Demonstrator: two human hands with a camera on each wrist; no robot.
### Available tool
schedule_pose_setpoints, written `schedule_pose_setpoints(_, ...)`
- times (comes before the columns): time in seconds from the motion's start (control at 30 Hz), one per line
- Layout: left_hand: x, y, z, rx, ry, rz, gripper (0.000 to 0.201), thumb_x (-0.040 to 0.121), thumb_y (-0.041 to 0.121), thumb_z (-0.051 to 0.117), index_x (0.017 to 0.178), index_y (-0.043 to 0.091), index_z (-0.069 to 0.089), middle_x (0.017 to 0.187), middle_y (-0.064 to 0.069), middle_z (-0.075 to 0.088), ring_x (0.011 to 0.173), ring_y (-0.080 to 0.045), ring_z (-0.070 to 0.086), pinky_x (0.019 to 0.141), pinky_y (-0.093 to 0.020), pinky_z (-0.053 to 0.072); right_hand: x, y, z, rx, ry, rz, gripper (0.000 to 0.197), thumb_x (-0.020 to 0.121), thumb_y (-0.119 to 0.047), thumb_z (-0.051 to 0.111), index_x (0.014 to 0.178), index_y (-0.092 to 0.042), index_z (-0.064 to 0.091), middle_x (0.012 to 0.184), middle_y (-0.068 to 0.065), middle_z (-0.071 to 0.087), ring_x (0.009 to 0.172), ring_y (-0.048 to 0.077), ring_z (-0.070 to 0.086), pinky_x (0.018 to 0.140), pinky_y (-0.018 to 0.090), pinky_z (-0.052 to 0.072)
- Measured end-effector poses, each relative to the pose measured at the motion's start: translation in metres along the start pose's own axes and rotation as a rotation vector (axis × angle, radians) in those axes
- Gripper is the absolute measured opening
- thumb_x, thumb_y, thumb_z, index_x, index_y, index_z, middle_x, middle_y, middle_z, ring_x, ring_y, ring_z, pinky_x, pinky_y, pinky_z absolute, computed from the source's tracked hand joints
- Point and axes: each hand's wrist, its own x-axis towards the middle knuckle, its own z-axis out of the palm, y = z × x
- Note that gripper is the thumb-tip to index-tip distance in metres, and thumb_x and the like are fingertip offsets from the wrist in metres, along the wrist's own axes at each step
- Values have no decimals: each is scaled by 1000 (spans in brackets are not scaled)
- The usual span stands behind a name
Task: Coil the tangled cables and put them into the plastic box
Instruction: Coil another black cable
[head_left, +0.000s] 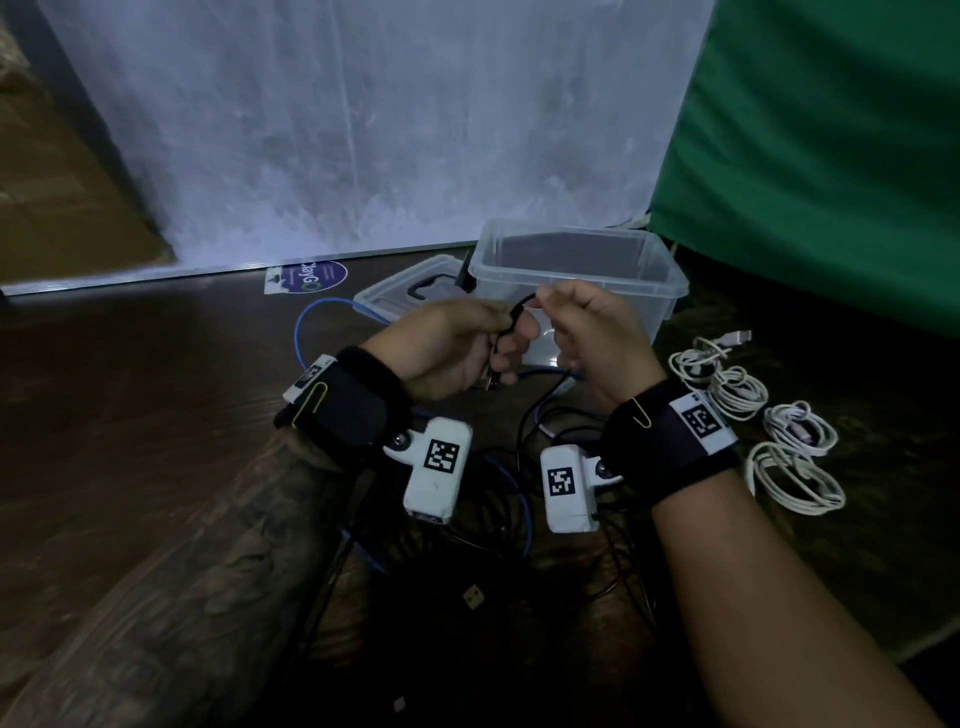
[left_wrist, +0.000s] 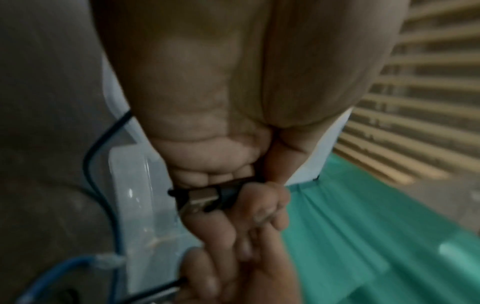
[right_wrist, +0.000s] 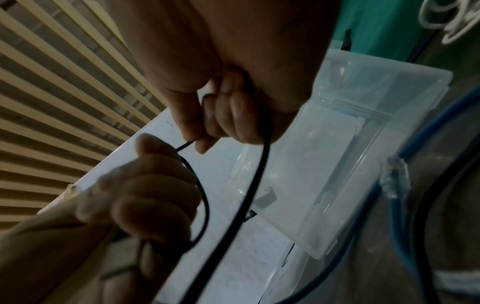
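Both hands hold one thin black cable (head_left: 514, 319) in front of the clear plastic box (head_left: 649, 291). My left hand (head_left: 467, 348) grips its USB plug end (left_wrist: 205, 198) with curled fingers. My right hand (head_left: 576, 332) pinches the cable (right_wrist: 249, 189) between thumb and fingers, and a small loop runs between the two hands. The rest of the black cable hangs down to a dark tangle (head_left: 545, 519) on the floor, mixed with a blue network cable (head_left: 311, 332). The box stands open with nothing visible inside.
The box lid (head_left: 400, 296) lies to the left of the box. Three coiled white cables (head_left: 795, 467) lie on the floor at the right. A green cloth (head_left: 831, 156) hangs at the right, a white sheet (head_left: 363, 130) behind. Wooden floor lies to the left.
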Motion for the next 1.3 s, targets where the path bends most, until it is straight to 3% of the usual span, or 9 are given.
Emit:
schedule_pose_setpoints(0.13,0,3,-5,-280,-8,145,18,93,9,38,101,7,54,75,0,54,66,-11,54,72,-28,52,-2,7,3,41,-76,150,22,102,-22,53,85,-22,68,63,-2,38,46,7,27,42,20,26)
schedule_pose_setpoints(0.3,6,2,-21,-338,216,266,17,99,8,37,97,10,54,87,-5,60,78,-17,65,66,-29,56,-13,9,14,-83,-375,205,19,103,-17,51,107,-14,70,63,1,47,40,5,31,40,19,35)
schedule_pose_setpoints(0.43,11,0,-30,-346,395,367,23,100,2,30,92,6,51,86,-7,53,79,-17,63,77,-28,55,-16,8,14,-177,-463,209,26,103,-19,51,117,-7,70,62,0,45,39,5,30,38,17,28)
schedule_pose_setpoints(0.63,9,-6,-26,287,545,352,20,99,-4,41,93,-1,60,74,-8,60,61,-9,61,62,-21,52,-16,-6,10,-104,-327,-8,21,100,-14,55,90,-4,71,48,-10,33,42,5,24,43,22,17)
schedule_pose_setpoints(0.77,8,-7,-16,367,383,152,30,99,-1,40,79,2,61,70,-11,59,59,-16,57,59,-23,46,-14,-16,6,-118,-101,-112,26,99,-12,54,79,-9,69,44,-15,40,39,1,32,43,16,26)
schedule_pose_setpoints(0.93,4,-3,3,270,192,-7,29,97,2,33,96,-4,61,71,-11,53,63,-22,52,68,-30,44,-18,-17,3,-39,-24,-122,19,103,-5,47,91,5,58,43,-7,48,37,3,51,41,12,38)
schedule_pose_setpoints(1.03,2,-1,6,105,81,24,23,94,4,38,96,-2,60,69,-7,53,61,-18,52,69,-31,49,-1,0,-2,-166,43,-94,22,99,-24,57,84,-11,66,59,-11,63,55,0,58,56,17,44)
schedule_pose_setpoints(1.1,1,2,6,-27,19,60,23,96,6,36,99,1,58,71,-4,52,63,-15,52,70,-29,51,6,9,-2,-173,24,-46,23,94,-38,60,84,-20,70,74,7,68,66,17,60,63,34,52)
schedule_pose_setpoints(1.3,1,11,-13,-422,105,273,19,95,4,39,102,4,57,81,-5,54,72,-12,59,82,-29,55,-3,12,-2,-164,-273,128,21,102,-22,54,96,-19,74,61,0,39,43,10,28,38,18,26)
